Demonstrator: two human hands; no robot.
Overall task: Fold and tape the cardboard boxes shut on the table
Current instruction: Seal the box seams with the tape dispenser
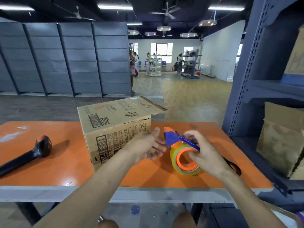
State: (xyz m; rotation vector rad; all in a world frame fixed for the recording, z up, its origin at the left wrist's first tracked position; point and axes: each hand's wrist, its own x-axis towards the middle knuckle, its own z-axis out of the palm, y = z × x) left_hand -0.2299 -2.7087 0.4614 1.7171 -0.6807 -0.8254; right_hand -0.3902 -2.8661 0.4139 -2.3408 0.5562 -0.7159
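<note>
Cardboard box (115,127) on orange table (49,170), one flap (148,102) jutting out, untaped. Grips tape dispenser (176,162) in curled right hand (207,155) just beside box; holds left hand (148,147) straight-fingered and empty near cutter (171,137), likely to catch tape end.

Both bare forearms reached forward and converged. The left grip (148,146) was open, palm turned toward the right grip (205,153), fingers straight, thumb raised, fingertips just beside it. The right grip curled around a tape dispenser (179,152), fingers wrapped over its handle and into the roll's core.
</note>
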